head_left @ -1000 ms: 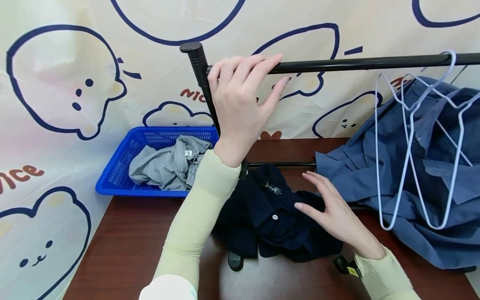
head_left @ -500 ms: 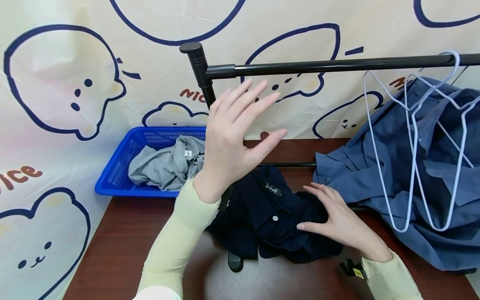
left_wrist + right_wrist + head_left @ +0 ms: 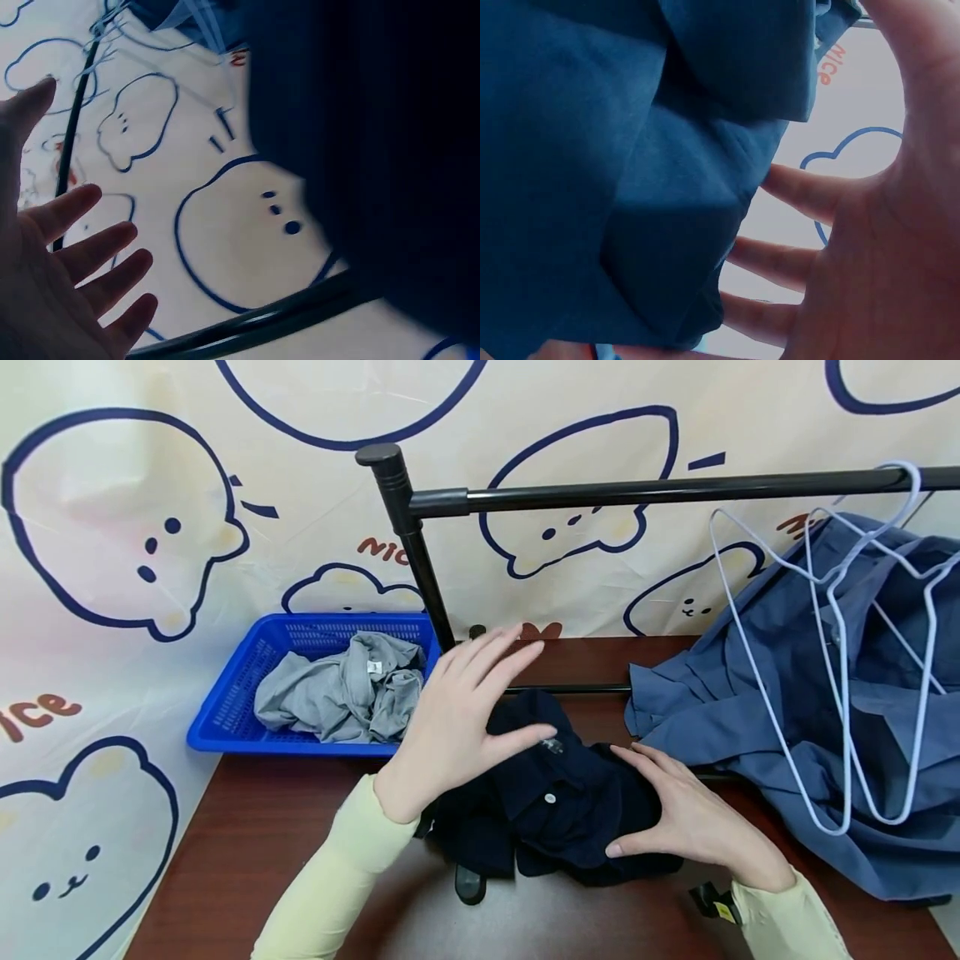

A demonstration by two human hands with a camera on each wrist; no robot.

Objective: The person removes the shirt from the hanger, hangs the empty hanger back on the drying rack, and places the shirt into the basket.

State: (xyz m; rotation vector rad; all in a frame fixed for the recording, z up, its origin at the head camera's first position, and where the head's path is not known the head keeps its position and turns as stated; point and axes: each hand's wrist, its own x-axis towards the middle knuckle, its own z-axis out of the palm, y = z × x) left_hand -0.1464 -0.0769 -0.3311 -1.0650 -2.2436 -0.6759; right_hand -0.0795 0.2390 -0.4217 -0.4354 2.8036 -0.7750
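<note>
A crumpled dark navy shirt point(image 3: 558, 806) with a white button lies on the brown table under the black rack bar point(image 3: 675, 487). My left hand point(image 3: 468, 718) hovers open just above the shirt's left side, fingers spread; the left wrist view shows the spread fingers point(image 3: 82, 255) against the printed backdrop. Over on the shirt's right side, my right hand point(image 3: 678, 814) rests with straight fingers. In the right wrist view the navy shirt point(image 3: 630, 172) fills the frame beside the open fingers point(image 3: 795, 262).
A blue basket point(image 3: 232, 710) holding a grey garment point(image 3: 337, 693) sits at the table's back left. A blue shirt point(image 3: 825, 727) and pale wire hangers point(image 3: 832, 610) hang from the bar at right. The rack's black post point(image 3: 412, 535) rises behind the navy shirt.
My left hand let go of the rack bar and came down to just above the navy shirt. My right hand slid onto the shirt's right side. The hangers swung slightly left.
</note>
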